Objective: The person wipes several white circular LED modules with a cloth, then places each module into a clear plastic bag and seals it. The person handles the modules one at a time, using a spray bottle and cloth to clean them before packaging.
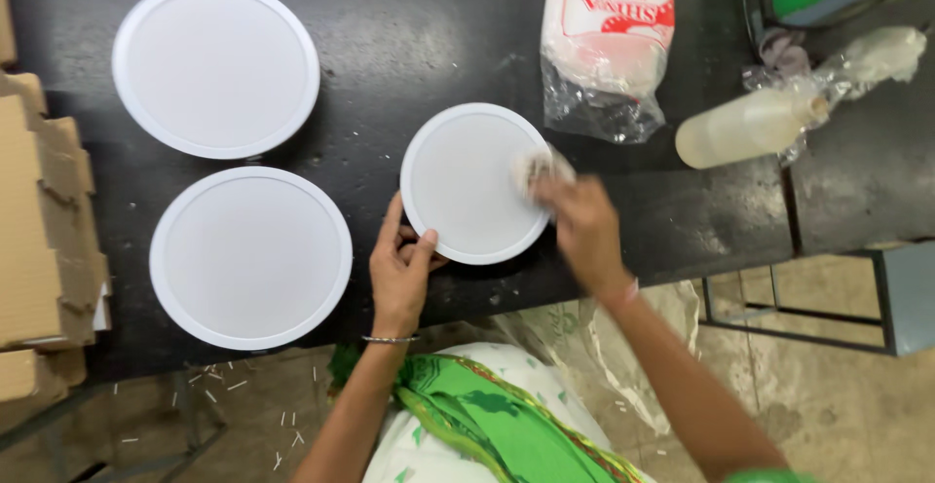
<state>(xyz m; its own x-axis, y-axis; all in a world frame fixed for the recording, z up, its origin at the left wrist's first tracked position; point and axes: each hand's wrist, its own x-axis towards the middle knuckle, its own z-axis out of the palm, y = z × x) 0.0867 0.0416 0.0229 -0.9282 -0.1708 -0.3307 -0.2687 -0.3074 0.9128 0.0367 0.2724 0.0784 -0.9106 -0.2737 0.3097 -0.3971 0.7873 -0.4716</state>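
Note:
A small round white disc (472,183) lies flat on the black table (409,45). My left hand (401,267) grips its lower left rim, thumb on top of the edge. My right hand (582,230) presses a small wad of pale cloth (539,167) against the disc's right edge; the hand is blurred. Two larger round white discs rest to the left, one at the back (215,67) and one nearer me (250,257).
A clear plastic bag with a white and red pack (609,40) sits behind the small disc. A pale plastic bottle (745,125) lies on its side at the right. Stacked brown cardboard (44,230) lines the left edge. A metal frame (808,317) stands below the table's right end.

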